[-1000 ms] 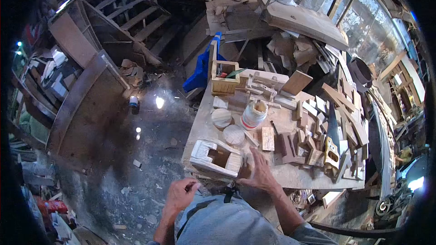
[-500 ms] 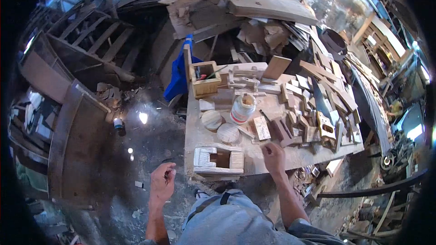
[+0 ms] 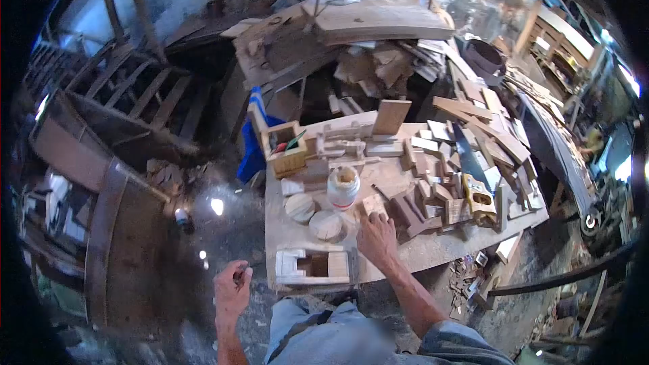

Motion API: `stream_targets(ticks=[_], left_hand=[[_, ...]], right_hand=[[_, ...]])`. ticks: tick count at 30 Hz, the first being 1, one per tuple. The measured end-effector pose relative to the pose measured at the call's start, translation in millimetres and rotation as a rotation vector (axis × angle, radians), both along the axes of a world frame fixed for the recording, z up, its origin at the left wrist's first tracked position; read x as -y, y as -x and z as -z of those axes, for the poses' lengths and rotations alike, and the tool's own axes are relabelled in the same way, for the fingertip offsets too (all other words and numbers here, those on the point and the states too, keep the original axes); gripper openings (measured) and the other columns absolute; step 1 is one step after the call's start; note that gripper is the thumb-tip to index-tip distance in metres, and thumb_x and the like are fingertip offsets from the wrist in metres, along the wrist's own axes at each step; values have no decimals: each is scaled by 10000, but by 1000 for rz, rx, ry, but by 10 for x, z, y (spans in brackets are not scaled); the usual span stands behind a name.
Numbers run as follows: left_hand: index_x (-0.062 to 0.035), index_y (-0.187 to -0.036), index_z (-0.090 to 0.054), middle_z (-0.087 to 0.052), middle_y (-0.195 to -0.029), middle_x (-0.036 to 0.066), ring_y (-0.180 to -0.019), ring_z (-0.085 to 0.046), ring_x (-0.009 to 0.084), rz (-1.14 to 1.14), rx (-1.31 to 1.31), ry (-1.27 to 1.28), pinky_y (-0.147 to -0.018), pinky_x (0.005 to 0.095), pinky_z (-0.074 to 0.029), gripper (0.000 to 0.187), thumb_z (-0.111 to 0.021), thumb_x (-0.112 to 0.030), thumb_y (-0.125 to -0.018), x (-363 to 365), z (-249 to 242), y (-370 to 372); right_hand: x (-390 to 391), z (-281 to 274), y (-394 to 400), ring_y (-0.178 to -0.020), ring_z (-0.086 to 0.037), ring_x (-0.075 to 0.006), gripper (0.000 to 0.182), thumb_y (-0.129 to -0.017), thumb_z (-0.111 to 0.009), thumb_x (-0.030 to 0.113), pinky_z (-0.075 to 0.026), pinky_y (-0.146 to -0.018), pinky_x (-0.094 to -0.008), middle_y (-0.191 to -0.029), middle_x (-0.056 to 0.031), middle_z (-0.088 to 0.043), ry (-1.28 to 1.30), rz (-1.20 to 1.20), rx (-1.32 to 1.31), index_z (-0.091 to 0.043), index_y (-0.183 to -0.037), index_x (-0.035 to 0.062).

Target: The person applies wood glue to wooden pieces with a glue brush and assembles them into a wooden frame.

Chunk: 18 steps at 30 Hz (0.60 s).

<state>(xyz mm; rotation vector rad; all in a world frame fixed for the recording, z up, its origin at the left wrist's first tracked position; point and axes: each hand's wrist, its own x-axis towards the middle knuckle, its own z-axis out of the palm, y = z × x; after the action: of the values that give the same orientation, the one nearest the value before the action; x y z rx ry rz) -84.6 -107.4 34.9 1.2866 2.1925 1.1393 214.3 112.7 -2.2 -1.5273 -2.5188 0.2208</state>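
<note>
My right hand (image 3: 378, 242) reaches over the workbench (image 3: 433, 255), its fingers slightly apart and fingertips right at the near edge of a small flat wooden block (image 3: 373, 205). Left of that block stands a glass jar (image 3: 343, 188) with a brownish rim. Two round wooden discs, the nearer disc (image 3: 326, 226) among them, lie beside the jar. A rectangular wooden box frame (image 3: 338, 265) with a square opening rests at the near left corner. Off the bench's left side, my left hand (image 3: 232, 289) hangs over the floor with curled fingers and nothing visible in them.
A wooden box with tools (image 3: 286, 159) stands at the back left, beside a blue piece (image 3: 249, 149). Wood offcuts pile up on the right with a yellow-handled handsaw (image 3: 479, 195). Thick boards (image 3: 382, 19) lie behind. A ladder-like wooden frame (image 3: 138, 94) leans at the left.
My right hand has moved forward and left to the small wooden block, its fingers unfolding. My left hand has dropped slightly lower. The view has tilted and shifted a little.
</note>
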Motion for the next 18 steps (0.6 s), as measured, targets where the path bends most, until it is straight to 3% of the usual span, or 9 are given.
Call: stream_targets(ticks=[3, 7, 8, 11, 12, 15, 16, 17, 18], left_hand=[[-4, -1100, -696, -662, -774, 75, -675, -598, 125, 78, 87, -36, -622, 292, -495, 189, -727, -39, -917, -304, 184, 258], [1, -1103, -696, -654, -765, 63, -697, -602, 122, 256, -60, -156, -646, 295, -507, 244, -732, 24, -863, -924, 275, 501], [6, -1067, -705, -661, -774, 62, -699, -604, 119, 301, -11, -148, -653, 292, -508, 209, -738, 13, -861, -1055, 272, 552], [24, -959, -732, -680, -802, 60, -704, -608, 112, 406, 130, -122, -673, 284, -509, 117, -756, -22, -855, -1419, 206, 656], [40, -912, -732, -689, -790, 56, -703, -614, 108, 437, 121, -66, -680, 277, -509, 93, -748, -44, -875, -1532, 165, 674], [51, -927, -727, -684, -752, 46, -707, -621, 105, 494, 216, -4, -672, 270, -504, 113, -728, -60, -906, -1833, 62, 603], [54, -915, -727, -676, -714, 36, -672, -616, 100, 483, 218, -61, -634, 267, -501, 160, -694, -97, -952, -1904, 51, 543], [51, -910, -726, -675, -704, 40, -657, -617, 99, 470, 238, -45, -619, 268, -499, 174, -687, -111, -962, -1959, 7, 466], [48, -906, -726, -673, -695, 43, -643, -618, 99, 451, 257, -30, -603, 268, -498, 189, -681, -124, -971, -1982, -197, 359]], right_hand=[[49, 170, -90, -1059, -627, -374, 290, -856, -677, 162, -472, -917, -519, -1051, -186, -664, 58, 41, -25, -679, -1102, 8], [284, 193, -104, -1055, -642, -364, 196, -898, -680, 169, -467, -938, -505, -1074, -161, -684, -25, 232, -262, -691, -1067, 71], [351, 279, -136, -945, -674, -373, 145, -920, -671, 163, -511, -834, -485, -970, -176, -699, -135, 283, -365, -690, -1029, 68], [581, 415, -246, -746, -676, -398, 121, -929, -673, 154, -513, -651, -473, -796, -205, -676, -154, 530, -601, -681, -966, 38], [654, 331, -277, -602, -642, -419, 175, -928, -694, 157, -468, -525, -472, -649, -230, -608, -230, 599, -574, -663, -834, 13], [853, 270, -600, -552, -616, -385, 298, -924, -716, 172, -446, -517, -452, -613, -241, -566, -306, 774, -517, -603, -708, 0], [847, 250, -770, -488, -559, -341, 363, -925, -720, 187, -420, -499, -433, -571, -236, -518, -307, 880, -556, -572, -655, -6], [832, 171, -1010, -480, -528, -276, 338, -925, -719, 188, -396, -501, -422, -594, -235, -516, -352, 931, -558, -587, -683, -6], [751, 322, -1391, -543, -597, -246, 254, -925, -706, 178, -452, -543, -397, -640, -219, -593, -399, 968, -506, -664, -758, -10]])
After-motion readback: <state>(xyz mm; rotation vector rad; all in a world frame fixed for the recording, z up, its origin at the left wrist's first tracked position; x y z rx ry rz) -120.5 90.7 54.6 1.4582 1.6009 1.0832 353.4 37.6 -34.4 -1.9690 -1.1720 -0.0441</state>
